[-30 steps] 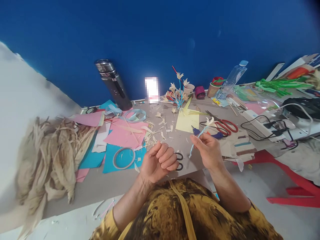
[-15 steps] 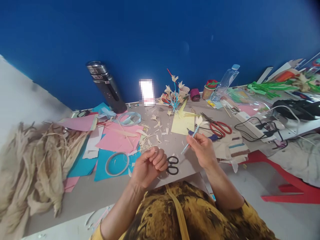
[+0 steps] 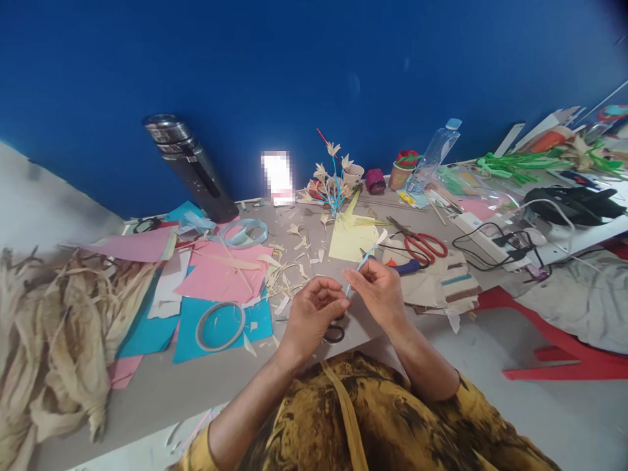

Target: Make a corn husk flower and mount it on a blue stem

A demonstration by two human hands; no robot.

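Note:
A thin light-blue stem [image 3: 364,261] with a pale flower [image 3: 381,238] at its upper end slants between my hands. My right hand [image 3: 379,288] pinches the stem midway. At the lower end of the stem are the closed fingertips of my left hand [image 3: 316,314]; the thumb and fingers press together there. Black-handled scissors [image 3: 335,334] lie partly hidden beneath my hands. Behind them a yellow paper sheet [image 3: 350,241] rests on the table, and a bunch of pale flowers on blue stems [image 3: 335,186] stands near the wall.
Red-handled scissors [image 3: 426,247] and folded cloth [image 3: 454,288] lie right. Left are a tape roll [image 3: 220,326], pink paper [image 3: 216,275], dried husks [image 3: 73,340] and a dark flask [image 3: 193,173]. A power strip [image 3: 485,241] and plastic bottle [image 3: 439,154] are farther right.
My hands have come together. The left has moved right to the lower end of the stem, and the right has moved slightly left with it. The view has shifted a little.

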